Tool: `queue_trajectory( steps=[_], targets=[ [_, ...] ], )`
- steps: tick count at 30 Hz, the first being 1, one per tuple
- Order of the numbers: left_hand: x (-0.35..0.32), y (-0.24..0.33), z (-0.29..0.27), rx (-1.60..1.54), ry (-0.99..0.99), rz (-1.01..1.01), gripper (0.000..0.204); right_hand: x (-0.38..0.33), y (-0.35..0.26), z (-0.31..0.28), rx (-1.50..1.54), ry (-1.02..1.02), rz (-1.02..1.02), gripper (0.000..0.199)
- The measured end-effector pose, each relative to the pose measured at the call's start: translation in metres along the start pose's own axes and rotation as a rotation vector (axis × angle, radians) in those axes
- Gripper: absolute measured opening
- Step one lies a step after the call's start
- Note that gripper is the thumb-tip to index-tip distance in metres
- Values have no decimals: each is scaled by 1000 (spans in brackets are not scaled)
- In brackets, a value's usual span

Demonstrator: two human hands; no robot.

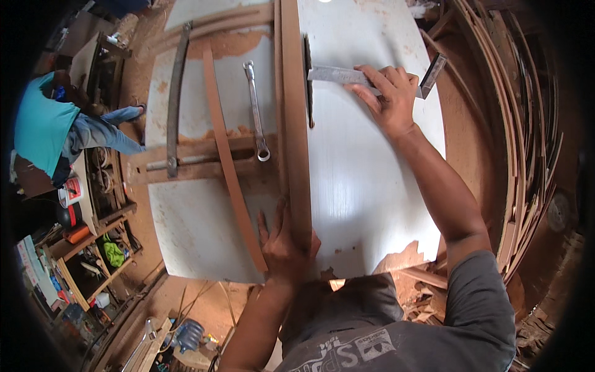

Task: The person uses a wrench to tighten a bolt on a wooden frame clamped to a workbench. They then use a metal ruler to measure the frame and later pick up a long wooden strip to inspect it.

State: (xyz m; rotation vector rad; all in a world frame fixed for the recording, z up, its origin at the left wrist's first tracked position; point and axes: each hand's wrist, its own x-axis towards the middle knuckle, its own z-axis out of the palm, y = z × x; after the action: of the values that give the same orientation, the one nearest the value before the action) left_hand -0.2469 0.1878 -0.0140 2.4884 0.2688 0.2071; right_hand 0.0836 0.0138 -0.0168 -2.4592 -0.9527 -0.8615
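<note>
My left hand (284, 243) presses flat on the near end of a long brown wooden fence board (294, 111) that runs away from me across a white table-saw top (365, 180). My right hand (389, 96) holds down a metal try square (347, 75) lying across the table, its blade reaching to the dark saw blade slot (308, 80) beside the board. The square's stock (432, 75) sticks out past my fingers at the right.
A combination wrench (255, 108) lies on the left half of the table, next to a curved wooden strip (226, 155) and a dark curved metal bar (176, 99). Bent wood strips (527, 142) stack at the right. A person in a teal shirt (43, 124) crouches at the left by shelves.
</note>
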Motion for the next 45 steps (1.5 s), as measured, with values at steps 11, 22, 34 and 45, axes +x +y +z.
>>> queue_trajectory(
  steps=[11, 22, 34, 45],
  targets=[
    [12, 12, -11, 48, -8, 29, 73, 71, 60, 73, -21, 26, -68, 35],
    [18, 14, -17, 6, -91, -29, 69, 73, 63, 74, 0, -15, -62, 35],
    [14, 10, -16, -92, -88, -32, 59, 72, 65, 77, -9, 0, -80, 36],
    [11, 6, -15, -77, -81, 7, 58, 68, 65, 79, -54, 6, -58, 35]
  ],
)
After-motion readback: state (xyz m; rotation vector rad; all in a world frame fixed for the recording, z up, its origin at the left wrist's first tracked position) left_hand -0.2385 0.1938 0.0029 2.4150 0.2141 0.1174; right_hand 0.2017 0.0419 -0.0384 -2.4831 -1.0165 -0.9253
